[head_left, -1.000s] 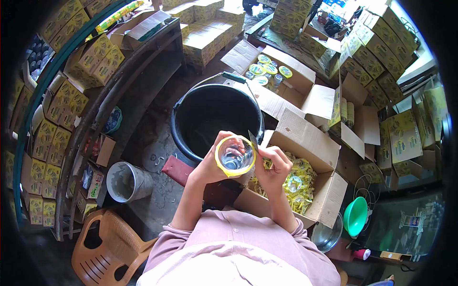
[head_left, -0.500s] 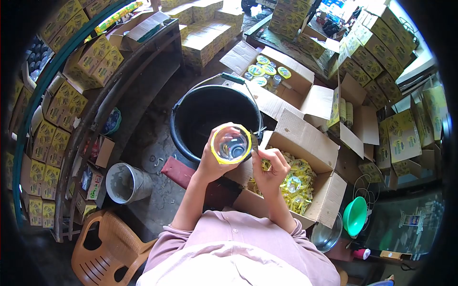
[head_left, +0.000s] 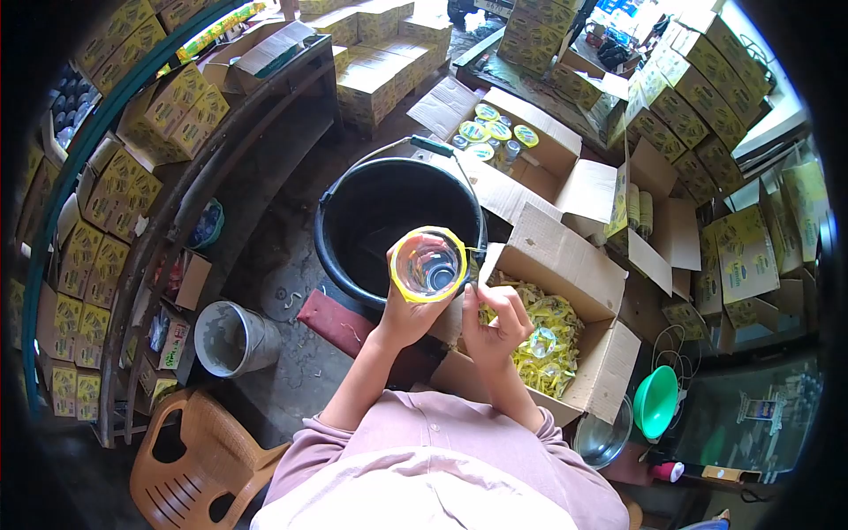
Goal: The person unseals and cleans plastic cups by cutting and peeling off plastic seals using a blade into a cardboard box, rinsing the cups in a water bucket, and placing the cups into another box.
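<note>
My left hand point(head_left: 406, 320) is wrapped round a clear plastic cup point(head_left: 424, 263) with a yellow rim, its mouth tilted up towards me. At the cup's right edge, my right hand point(head_left: 496, 325) pinches a small dark blade point(head_left: 474, 267), its handle hidden in the fingers. Both hands are over the near rim of a large black bucket point(head_left: 325, 243). Just right of my right hand stands an open carton point(head_left: 565, 265) full of yellow trimmings point(head_left: 558, 367), with a clear cup-like piece point(head_left: 541, 341) on top.
Beyond is another open carton point(head_left: 587, 187) with yellow-lidded cups point(head_left: 477, 131). A grey bucket point(head_left: 265, 340) and a brown plastic chair point(head_left: 199, 450) stand at left, a green bowl point(head_left: 655, 402) at right. Stacked yellow cartons point(head_left: 380, 75) surround the area.
The cup and both hands have shifted very slightly. My right hand has dropped a little and its fingers have curled more, still at the cup's right edge.
</note>
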A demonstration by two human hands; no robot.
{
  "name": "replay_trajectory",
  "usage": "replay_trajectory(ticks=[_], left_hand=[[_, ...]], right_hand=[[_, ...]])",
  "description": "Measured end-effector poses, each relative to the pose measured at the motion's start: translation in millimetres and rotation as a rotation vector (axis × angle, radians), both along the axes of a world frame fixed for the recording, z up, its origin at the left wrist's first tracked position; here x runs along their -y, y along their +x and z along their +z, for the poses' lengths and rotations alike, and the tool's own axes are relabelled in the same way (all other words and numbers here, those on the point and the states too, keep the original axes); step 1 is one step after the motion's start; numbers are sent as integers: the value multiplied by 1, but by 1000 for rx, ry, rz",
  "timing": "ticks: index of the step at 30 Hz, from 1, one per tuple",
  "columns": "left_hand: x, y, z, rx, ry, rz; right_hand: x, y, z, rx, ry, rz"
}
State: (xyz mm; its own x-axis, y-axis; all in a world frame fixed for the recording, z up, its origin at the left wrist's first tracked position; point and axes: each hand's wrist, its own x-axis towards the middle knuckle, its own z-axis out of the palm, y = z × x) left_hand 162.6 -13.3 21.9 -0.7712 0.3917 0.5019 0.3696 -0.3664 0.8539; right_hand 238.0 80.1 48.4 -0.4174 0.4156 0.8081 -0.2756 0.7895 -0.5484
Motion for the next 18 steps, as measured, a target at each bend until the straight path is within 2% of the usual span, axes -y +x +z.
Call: replay_trajectory(ticks=[7,13,18], left_hand=[[0,2,2,5,-23,10],[0,5,6,-120,-76,69],[3,2,4,-70,-90,33]], right_hand=[[1,-2,0,-11,13,-24],[-2,-7,8,-25,18,-68],[-7,-8,7,-8,-79,-19]])
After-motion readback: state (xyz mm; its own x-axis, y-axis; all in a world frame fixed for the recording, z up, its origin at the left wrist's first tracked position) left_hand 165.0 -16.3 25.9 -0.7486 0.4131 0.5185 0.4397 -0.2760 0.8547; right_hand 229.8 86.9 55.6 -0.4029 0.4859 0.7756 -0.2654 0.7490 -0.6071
